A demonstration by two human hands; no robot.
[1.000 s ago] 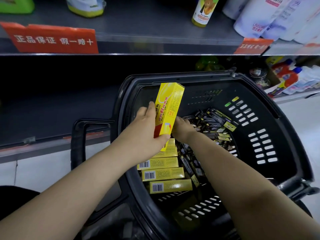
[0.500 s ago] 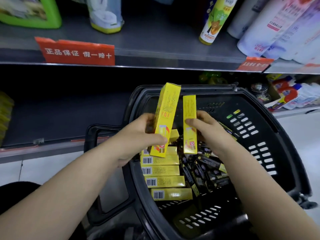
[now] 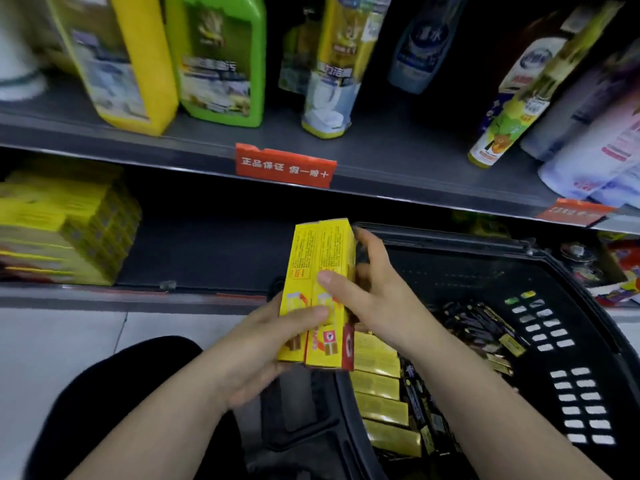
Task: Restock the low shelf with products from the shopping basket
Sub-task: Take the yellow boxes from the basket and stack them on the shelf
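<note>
Two yellow boxes (image 3: 318,292) stood upright and touching, side against side, at the centre of the frame. They were held over the left rim of the shopping basket (image 3: 519,247) and were not yet on the low shelf (image 3: 214,251) behind them. The left hand (image 3: 277,344) curled round their lower ends, thumb across the fronts. The right hand (image 3: 374,306) clasped them higher up, thumb on a face and fingers wrapped behind. To my eye the danger lay in the pair itself. They were slim, sharp-edged cartons of glossy printed card, squeezed together only by the two grips, so one could slide past the other and drop onto the tiled floor (image 3: 69,334) or back into the basket if either hand eased. A corner might also catch the shelf's metal lip, or nudge the stacked yellow cartons (image 3: 62,230) at the left of the frame. More gold-faced boxes (image 3: 377,375) and dark packets (image 3: 474,327) lay in the perforated black plastic basket.
</note>
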